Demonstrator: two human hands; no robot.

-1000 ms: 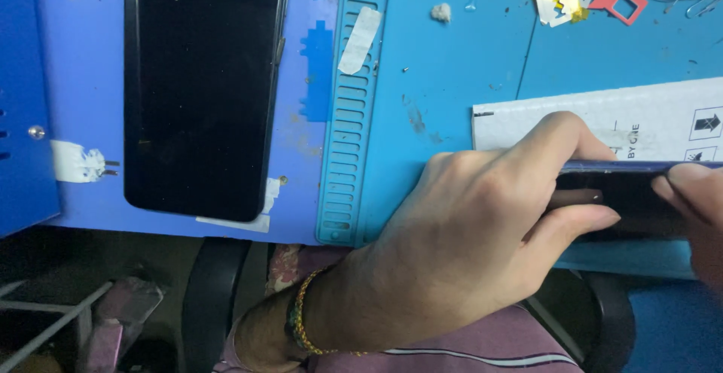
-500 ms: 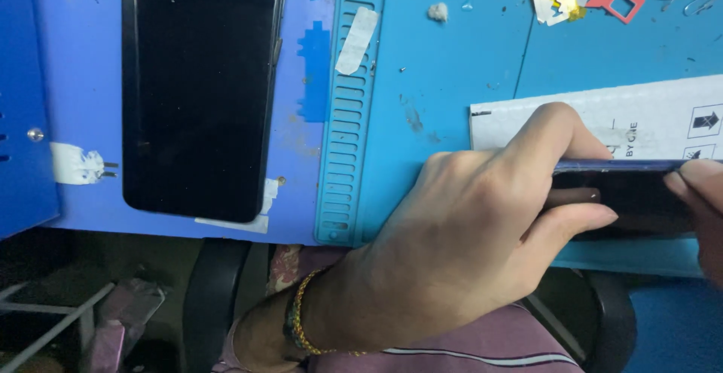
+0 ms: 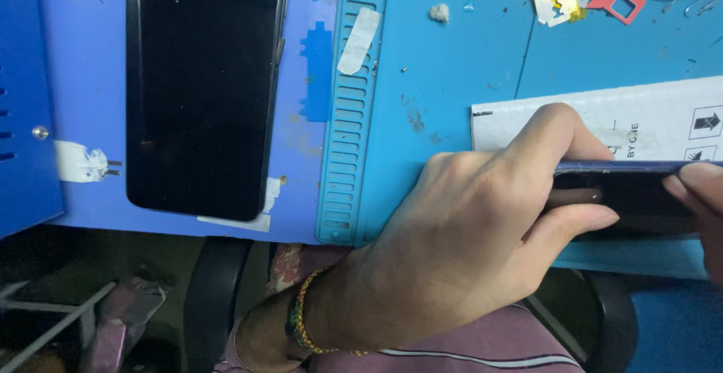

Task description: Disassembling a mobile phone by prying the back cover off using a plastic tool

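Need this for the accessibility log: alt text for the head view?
Left hand and right hand hold a dark phone on edge over a blue mat. A second black phone lies flat to the left; white card behind.

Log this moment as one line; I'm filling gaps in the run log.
left hand: grips dark phone on edge | right hand: fingers on phone's far end | under it: blue mat | second phone: flat, untouched

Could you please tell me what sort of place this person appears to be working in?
Probably a phone repair bench. A blue ribbed work mat covers the table, a dark phone lies screen-up at the left, and the left hand grips another phone on edge.
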